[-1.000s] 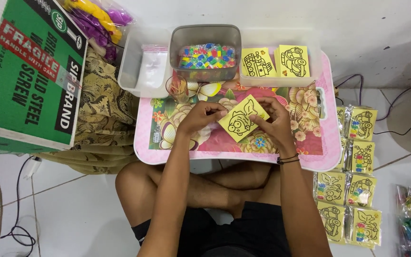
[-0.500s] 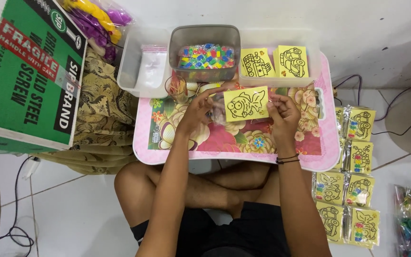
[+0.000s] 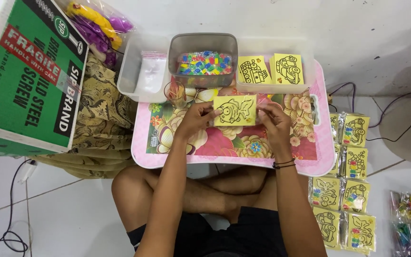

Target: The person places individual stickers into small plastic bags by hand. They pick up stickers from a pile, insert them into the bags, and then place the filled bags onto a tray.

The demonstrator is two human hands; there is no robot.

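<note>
I sit cross-legged at a low pink floral tray table (image 3: 305,159). My left hand (image 3: 197,119) and my right hand (image 3: 273,119) hold a yellow card with a black fish outline (image 3: 234,110) flat between them, left fingers on its left edge, right fingers on its right edge. The card hovers over the far middle of the table, just in front of a grey tub of small coloured pieces (image 3: 203,62).
A clear tray (image 3: 305,66) holds two stacks of yellow picture cards (image 3: 288,69). A clear tray with white packets (image 3: 151,71) sits at left. A green cardboard box (image 3: 29,76) stands far left. Bagged yellow cards (image 3: 350,190) lie on the floor at right.
Both hands have carried the yellow card away from me, from the table's middle toward the grey tub, and levelled it from a tilted angle.
</note>
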